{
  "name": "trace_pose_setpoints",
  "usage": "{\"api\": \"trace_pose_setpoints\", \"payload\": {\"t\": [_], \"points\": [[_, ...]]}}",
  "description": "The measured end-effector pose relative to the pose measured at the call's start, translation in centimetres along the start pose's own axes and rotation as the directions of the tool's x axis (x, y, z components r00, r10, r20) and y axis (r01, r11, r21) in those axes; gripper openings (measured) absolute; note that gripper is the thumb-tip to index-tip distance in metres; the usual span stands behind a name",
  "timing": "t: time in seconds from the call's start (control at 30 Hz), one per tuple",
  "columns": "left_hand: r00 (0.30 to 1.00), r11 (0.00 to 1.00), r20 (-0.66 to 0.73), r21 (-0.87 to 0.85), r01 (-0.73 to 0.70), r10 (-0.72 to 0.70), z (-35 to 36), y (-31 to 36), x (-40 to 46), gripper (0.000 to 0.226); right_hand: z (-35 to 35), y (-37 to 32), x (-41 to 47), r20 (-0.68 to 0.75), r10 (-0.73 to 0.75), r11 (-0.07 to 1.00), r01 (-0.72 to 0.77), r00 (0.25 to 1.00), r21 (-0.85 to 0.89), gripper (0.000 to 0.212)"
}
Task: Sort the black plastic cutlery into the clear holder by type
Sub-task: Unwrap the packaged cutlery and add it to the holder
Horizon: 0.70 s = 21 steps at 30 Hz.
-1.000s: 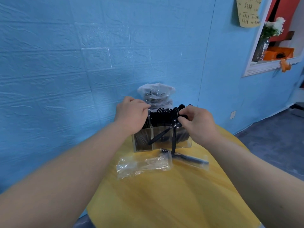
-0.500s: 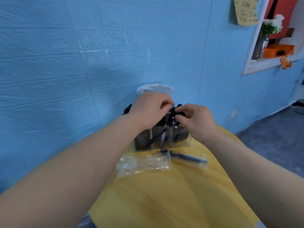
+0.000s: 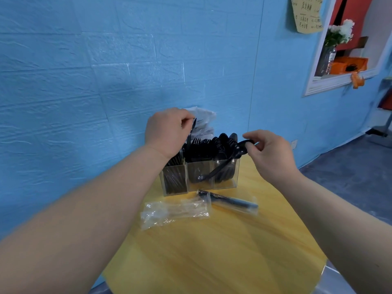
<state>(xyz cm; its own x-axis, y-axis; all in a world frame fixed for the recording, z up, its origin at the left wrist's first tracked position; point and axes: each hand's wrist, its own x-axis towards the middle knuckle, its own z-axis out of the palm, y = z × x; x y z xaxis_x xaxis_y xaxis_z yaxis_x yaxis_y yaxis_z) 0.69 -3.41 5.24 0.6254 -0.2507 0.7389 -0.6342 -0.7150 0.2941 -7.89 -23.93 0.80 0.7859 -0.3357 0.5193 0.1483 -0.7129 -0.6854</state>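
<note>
The clear holder (image 3: 199, 176) stands on the yellow table (image 3: 222, 251) against the blue wall (image 3: 84, 81), just below both hands, its three compartments packed with black cutlery: fork tines show in the middle one, rounded spoon bowls in the right one, and thin dark handles in the left one. The left hand (image 3: 167, 132) hovers above the left compartment, fingers curled, pinching a slim black piece (image 3: 193, 126) that hangs upright; it looks like a knife, though blur makes that uncertain. The right hand (image 3: 269, 151) is over the right compartment, thumb and forefinger pinching a black spoon (image 3: 224, 164) by its bowl end, the handle slanting down toward the left hand across the holder's front. Nearer than both hands lie an empty clear wrapper (image 3: 176, 211) and a still-wrapped cutlery pack (image 3: 231, 201). Behind the left hand sits a crumpled plastic bag (image 3: 202, 117).
</note>
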Motion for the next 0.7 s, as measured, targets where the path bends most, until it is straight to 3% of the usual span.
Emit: {"api": "trace_pose_setpoints", "payload": {"t": [0.17, 0.57, 0.7], "points": [[1.000, 1.000, 0.017, 0.013, -0.002, 0.001, 0.1, 0.7, -0.1, 0.019, -0.9, 0.0, 0.3, -0.084, 0.014, 1.000, -0.012, 0.996, 0.026, 0.007], [0.981, 0.998, -0.188, -0.030, 0.051, -0.056, -2.5, 0.2, 1.3, 0.023, 0.1, -0.3, -0.6, -0.075, -0.072, 0.994, 0.077, 0.995, 0.071, 0.012], [0.991, 1.000, -0.130, 0.004, 0.014, -0.013, -2.5, 0.8, 1.2, 0.024, 0.3, -0.4, -0.8, -0.064, -0.076, 0.995, 0.081, 0.995, 0.065, 0.013]]}}
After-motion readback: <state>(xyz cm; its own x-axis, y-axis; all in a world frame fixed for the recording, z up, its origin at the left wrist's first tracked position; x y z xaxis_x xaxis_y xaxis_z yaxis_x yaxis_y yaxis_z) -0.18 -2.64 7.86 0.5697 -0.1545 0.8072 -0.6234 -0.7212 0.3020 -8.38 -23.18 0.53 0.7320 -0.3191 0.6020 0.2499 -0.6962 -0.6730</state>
